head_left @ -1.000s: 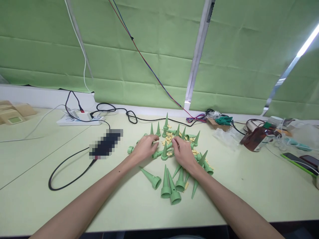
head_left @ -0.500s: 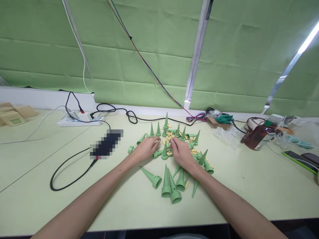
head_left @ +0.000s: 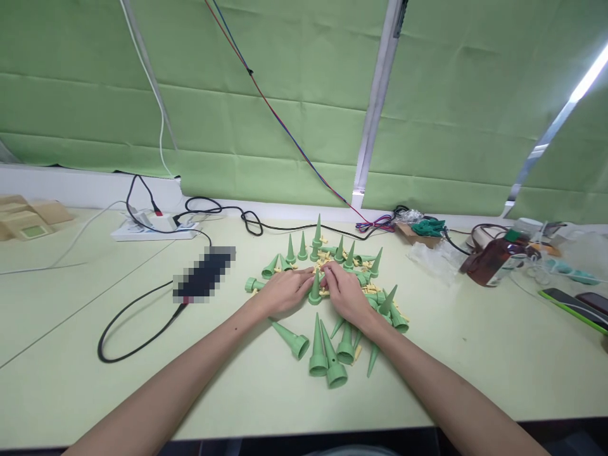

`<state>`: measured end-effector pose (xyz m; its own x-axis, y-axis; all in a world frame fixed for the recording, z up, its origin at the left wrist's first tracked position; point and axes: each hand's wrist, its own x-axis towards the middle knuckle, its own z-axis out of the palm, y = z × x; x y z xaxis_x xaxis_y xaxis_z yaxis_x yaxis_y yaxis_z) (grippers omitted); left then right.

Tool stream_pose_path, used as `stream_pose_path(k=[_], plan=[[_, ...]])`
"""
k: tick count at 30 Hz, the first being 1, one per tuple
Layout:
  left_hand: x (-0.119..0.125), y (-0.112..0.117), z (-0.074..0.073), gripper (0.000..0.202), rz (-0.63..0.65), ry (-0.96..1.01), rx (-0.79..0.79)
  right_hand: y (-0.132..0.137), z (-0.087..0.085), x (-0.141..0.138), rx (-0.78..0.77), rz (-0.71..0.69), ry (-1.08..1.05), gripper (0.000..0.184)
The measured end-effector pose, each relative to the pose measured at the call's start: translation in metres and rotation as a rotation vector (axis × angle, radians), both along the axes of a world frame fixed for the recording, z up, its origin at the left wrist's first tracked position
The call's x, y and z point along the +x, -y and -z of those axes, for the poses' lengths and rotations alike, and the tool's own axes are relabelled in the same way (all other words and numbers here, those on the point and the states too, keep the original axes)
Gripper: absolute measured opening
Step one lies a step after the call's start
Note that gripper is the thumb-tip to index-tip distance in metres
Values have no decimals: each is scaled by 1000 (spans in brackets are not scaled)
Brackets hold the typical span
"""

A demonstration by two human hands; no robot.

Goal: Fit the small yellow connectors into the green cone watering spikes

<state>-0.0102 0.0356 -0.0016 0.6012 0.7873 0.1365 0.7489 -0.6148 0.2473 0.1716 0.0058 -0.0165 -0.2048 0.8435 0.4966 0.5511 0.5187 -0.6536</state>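
Observation:
Both hands meet over a spread of green plastic cone-shaped spikes and small yellow plastic pieces (head_left: 324,256). My left hand (head_left: 286,292) comes in from the left, fingers drawn together towards the right fingertips; whatever they pinch is hidden. Opposite it, my right hand (head_left: 346,290) has its fingers curled inward, and what they hold cannot be made out. One upright green spike (head_left: 315,290) stands between the hands, close to both sets of fingertips. Nearer me, a green spike (head_left: 318,348) and a few others lie on the table with their hollow collars facing me.
A dark pixelated device (head_left: 202,273) with a black cable lies to the left. Behind it is a white power strip (head_left: 154,230). On the right are a brown bottle (head_left: 494,261), a clear plastic bag (head_left: 434,263) and a green-edged phone (head_left: 572,309). Cardboard pieces (head_left: 31,218) sit far left.
My left hand has moved right and slightly down, bringing its fingertips closer to my right hand. My right hand has stayed nearly in place, and the surrounding spikes look unmoved.

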Motion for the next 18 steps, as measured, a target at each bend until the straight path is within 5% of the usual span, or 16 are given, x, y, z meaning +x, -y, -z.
stream_pose_path(k=[18], plan=[[3, 3, 1, 44, -3, -59, 140, 0, 2, 0, -9, -31, 1, 22]])
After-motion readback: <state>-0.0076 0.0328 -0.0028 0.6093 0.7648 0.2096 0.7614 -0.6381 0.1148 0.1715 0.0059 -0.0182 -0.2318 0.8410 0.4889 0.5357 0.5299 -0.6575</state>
